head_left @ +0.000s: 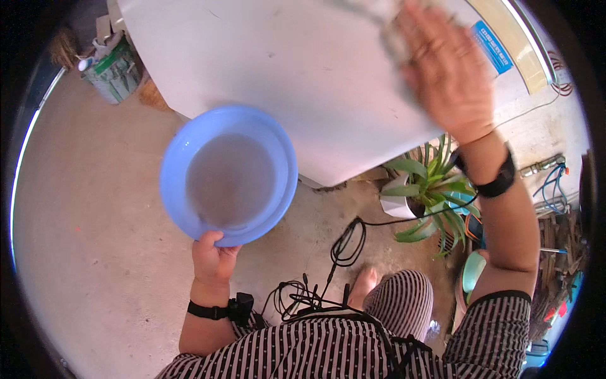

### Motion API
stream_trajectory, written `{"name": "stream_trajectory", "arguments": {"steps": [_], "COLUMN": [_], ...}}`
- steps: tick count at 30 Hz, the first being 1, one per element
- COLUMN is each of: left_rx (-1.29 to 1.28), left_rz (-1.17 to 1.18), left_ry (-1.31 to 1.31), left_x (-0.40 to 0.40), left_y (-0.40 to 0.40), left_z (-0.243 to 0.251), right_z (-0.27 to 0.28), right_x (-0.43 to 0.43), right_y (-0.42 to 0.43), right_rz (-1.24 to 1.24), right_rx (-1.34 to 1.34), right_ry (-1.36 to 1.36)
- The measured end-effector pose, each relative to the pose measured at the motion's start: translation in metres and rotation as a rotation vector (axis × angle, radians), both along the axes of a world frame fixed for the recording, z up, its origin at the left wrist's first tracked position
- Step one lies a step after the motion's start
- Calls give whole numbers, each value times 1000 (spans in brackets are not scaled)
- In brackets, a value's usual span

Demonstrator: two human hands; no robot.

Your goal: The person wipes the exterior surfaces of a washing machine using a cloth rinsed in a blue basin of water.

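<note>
My left hand (214, 258) grips the near rim of a round blue plastic basin (175, 175), thumb over the edge. Cloudy greyish-brown water (232, 182) lies in the basin, which is held up off the floor. Up at the right, my right hand (447, 83) lies over a pale cloth (395, 35) against a broad white panel (284, 61). Motion blurs the hand and cloth, and the palm hides part of the cloth. Small dark marks dot the panel, which seems to belong to a large appliance.
A potted plant (428, 182) with long green leaves stands below the panel's right corner. Black cables (348, 244) hang before my body, one running to my right wristband (497, 175). A green-rimmed bucket (111, 71) stands far left on the concrete floor (104, 203).
</note>
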State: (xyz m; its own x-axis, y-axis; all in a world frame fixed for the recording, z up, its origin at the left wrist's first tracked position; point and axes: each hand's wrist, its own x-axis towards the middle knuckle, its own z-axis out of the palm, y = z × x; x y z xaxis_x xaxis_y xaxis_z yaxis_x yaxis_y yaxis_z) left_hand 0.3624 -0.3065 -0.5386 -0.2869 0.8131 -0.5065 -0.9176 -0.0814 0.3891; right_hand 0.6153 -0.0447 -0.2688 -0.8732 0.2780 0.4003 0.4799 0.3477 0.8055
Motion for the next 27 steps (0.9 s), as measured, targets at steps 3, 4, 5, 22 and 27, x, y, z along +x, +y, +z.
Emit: {"name": "stream_trajectory", "arguments": {"steps": [3, 4, 5, 22, 27], "left_rx": [20, 10, -5, -71, -100], "left_rz": [40, 31, 25, 86, 75], "left_ry": [-36, -4, 30, 65, 134], "left_x": [17, 14, 11, 10, 0], "left_y": [4, 4, 4, 16, 0], "left_z": [12, 10, 9, 15, 18], "right_z": [-67, -88, -111, -315, -111], "right_x": [13, 11, 5, 6, 16], "right_y": [4, 9, 10, 43, 49], "right_rz": [-108, -97, -95, -78, 11], "right_rx": [-145, -130, -220, -480, -34], "right_ry": [-211, -280, -375, -607, 400]}}
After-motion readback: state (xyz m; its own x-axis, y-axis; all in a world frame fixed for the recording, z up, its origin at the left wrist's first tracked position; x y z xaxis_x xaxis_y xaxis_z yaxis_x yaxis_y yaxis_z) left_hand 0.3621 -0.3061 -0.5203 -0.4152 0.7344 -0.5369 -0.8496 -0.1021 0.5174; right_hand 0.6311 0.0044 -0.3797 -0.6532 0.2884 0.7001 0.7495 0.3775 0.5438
